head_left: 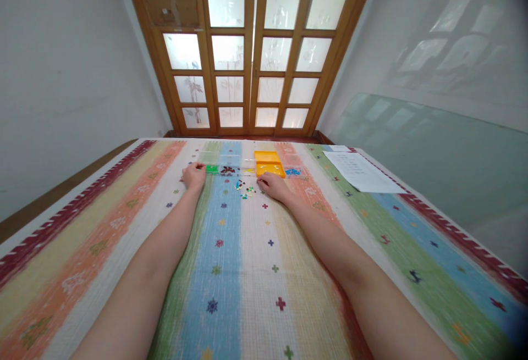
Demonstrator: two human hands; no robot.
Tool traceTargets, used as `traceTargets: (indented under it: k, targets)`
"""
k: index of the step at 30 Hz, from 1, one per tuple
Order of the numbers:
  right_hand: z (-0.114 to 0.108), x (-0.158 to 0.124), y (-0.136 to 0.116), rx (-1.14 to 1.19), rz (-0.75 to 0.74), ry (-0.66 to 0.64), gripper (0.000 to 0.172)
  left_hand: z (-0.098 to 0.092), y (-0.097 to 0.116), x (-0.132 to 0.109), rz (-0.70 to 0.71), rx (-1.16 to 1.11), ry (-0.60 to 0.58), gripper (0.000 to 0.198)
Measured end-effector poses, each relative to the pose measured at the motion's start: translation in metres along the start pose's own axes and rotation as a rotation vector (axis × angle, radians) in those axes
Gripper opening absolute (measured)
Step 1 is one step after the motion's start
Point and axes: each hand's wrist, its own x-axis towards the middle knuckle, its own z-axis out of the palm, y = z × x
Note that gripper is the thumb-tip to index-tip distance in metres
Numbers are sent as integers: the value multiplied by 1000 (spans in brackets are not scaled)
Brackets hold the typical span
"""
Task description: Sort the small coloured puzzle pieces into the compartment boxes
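My left hand is at the left end of a row of clear plastic boxes, its fingers closed by the one holding small green pieces. Whether it grips the box edge or a piece is too small to tell. My right hand rests in front of an orange box with its lid up. Its fingertips are pinched together; anything between them is hidden. Between the hands lies a loose scatter of small mixed-colour pieces on the cloth. Dark brown pieces, yellow pieces and blue pieces sit in other clear boxes.
A striped, patterned tablecloth covers the table. Printed white sheets lie at the right. Beyond the far edge stand wooden doors with glass panes. A glass panel leans along the right wall.
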Motion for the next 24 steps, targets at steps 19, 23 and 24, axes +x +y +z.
traceTargets:
  k: [19,23,24]
  targets:
    - [-8,-2,-9,98,-86,-39,16,22,46,-55,893,-60,-514,18]
    - [-13,-3,-16,203,-156,-110,9,25,45,-54,873,-73,-527,18]
    - [-14,-3,-18,210,-166,-116,9,25,45,-53,872,-77,-527,19]
